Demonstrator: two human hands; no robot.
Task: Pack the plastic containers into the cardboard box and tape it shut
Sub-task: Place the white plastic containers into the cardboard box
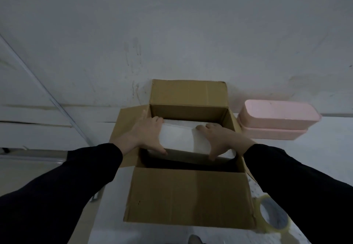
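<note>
An open cardboard box [189, 198] stands on the table in front of me, all its flaps spread outward. A white plastic container [181, 136] sits in the box's mouth, turned upside down. My left hand [142, 135] grips its left end, thumb on the near side and fingers over the far edge. My right hand [219, 138] grips its right end the same way. Two pink plastic containers [277, 118] lie stacked upside down on the table to the right of the box. A roll of clear tape [275, 217] lies at the lower right, partly behind my right sleeve.
The white table [324, 157] meets a white wall [172, 33] just behind the box. The table's left edge runs close beside the box, with floor below it. Part of a shoe [194, 240] shows at the bottom edge.
</note>
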